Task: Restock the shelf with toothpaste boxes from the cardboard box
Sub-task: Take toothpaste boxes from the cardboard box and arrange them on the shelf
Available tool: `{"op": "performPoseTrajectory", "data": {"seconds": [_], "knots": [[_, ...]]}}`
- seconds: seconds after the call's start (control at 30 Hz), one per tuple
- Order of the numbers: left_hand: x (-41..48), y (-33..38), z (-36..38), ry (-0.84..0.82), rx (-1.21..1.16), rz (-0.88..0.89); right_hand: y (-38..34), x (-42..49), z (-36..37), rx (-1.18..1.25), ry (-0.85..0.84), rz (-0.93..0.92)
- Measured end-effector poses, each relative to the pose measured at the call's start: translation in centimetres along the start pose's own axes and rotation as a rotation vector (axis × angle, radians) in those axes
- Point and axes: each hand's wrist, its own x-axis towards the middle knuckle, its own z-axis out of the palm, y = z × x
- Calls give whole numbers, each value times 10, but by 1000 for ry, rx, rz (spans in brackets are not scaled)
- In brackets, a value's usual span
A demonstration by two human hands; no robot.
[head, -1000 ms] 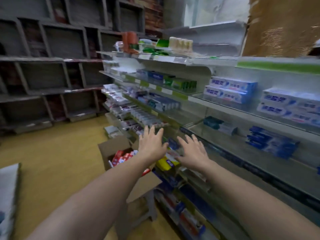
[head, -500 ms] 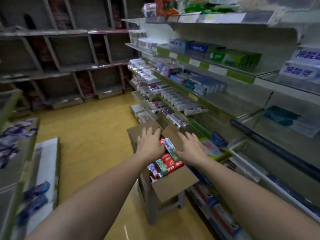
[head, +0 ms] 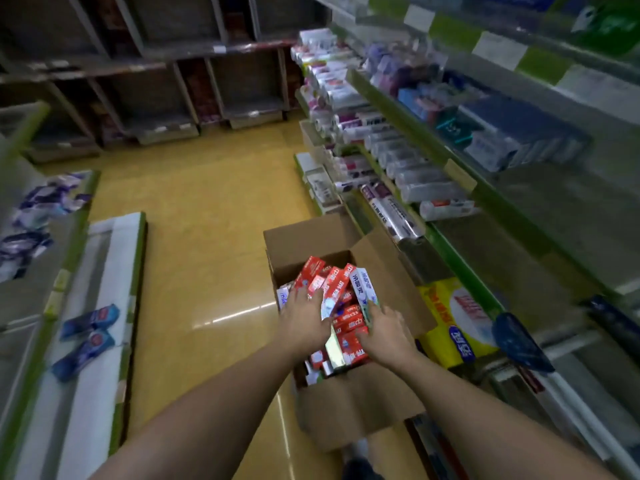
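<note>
Beginning at the left fingers (head: 300,296): laid close together and nearly straight over the red toothpaste boxes (head: 334,285) inside the cardboard box (head: 356,407), pressing rather than pinching. Then the right fingers (head: 373,309): bent against the side of a white-and-green carton near the right wall of the cardboard box; cannot tell whether closed round it.

Outward to the left hand (head: 304,318) and right hand (head: 384,332): both now down among the contents of the cardboard box, having hovered with fingers spread just above it half a second ago, and higher still, in front of the shelving, a second ago. Reads as the start of a pick, probably gathering several at once; nothing lifted clear yet.

Upper cartons tilted on end, long axes running up and away toward the far flap of the cardboard box. Lower red ones lying flatter, more across it. Just right of the cardboard box, the shelf (head: 460,261), the likely destination.
</note>
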Motion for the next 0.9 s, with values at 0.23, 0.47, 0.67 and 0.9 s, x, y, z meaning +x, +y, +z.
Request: {"op": "performPoseTrajectory", "data": {"seconds": [0.23,0.47,0.67,0.9], "knots": [[56,4,55,-132,-305,-267,30,79,30,88,-128,65],[86,0,103,-208,-525,-542,49,121,67,93,-187,240],[103,-6,137,-179,-664,-741,52,148,95,69,-126,339],[110,-20,171,-208,-565,-763,63,168,105,33,-41,381]]}}
